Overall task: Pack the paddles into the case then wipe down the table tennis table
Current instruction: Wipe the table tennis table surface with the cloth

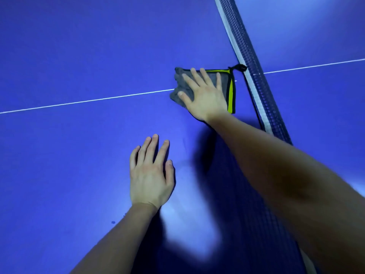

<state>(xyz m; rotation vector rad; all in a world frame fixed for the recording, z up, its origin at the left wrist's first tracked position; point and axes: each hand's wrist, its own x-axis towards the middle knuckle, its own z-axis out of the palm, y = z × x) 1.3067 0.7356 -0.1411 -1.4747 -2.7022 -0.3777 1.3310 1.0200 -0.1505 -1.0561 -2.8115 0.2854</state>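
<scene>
A grey cloth (pixel 178 81) with a yellow-green and black border lies on the blue table tennis table (pixel 79 56), over the white centre line and close to the net. My right hand (pixel 203 93) presses flat on the cloth with straight, spread fingers. My left hand (pixel 151 173) rests flat on the bare table surface nearer to me, fingers straight and holding nothing. No paddles or case are in view.
The net (pixel 254 62) with its white top band runs diagonally from the top middle to the lower right, just right of the cloth. The white centre line (pixel 88 100) crosses the table from left to right. A small dark speck (pixel 113 222) lies by my left forearm.
</scene>
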